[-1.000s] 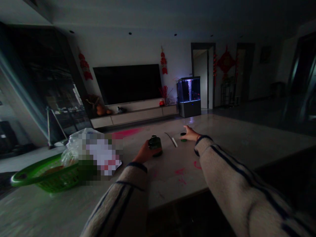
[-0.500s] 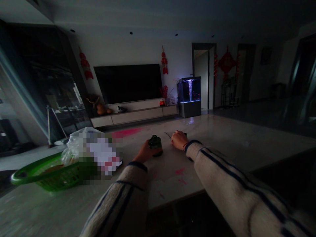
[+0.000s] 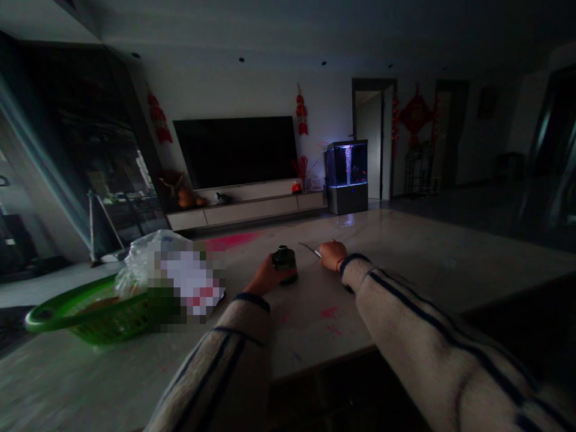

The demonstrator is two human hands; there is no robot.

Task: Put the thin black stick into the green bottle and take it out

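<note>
My left hand (image 3: 264,276) is closed around a small dark green bottle (image 3: 284,259), which stands upright on the pale tabletop (image 3: 405,246). Its short neck is uncovered at the top. Just right of the bottle, my right hand (image 3: 333,255) is closed on a thin dark stick (image 3: 308,246) with a pale section by the fingers. The stick's tip points left, towards the bottle's neck, but stays apart from it. Dim light hides what kind of tool it is. The fingers of my right hand cover its other end.
At the left stands a green plastic basket (image 3: 103,321) holding a clear plastic bag (image 3: 139,264). A blurred-out packet (image 3: 193,282) lies beside it. Pink stains (image 3: 329,312) mark the tabletop near its front edge. A lit fish tank (image 3: 347,174) stands beyond the table.
My right hand has shifted slightly right, and more of the stick shows, with its pale section now visible. My left hand still holds the bottle in the same place.
</note>
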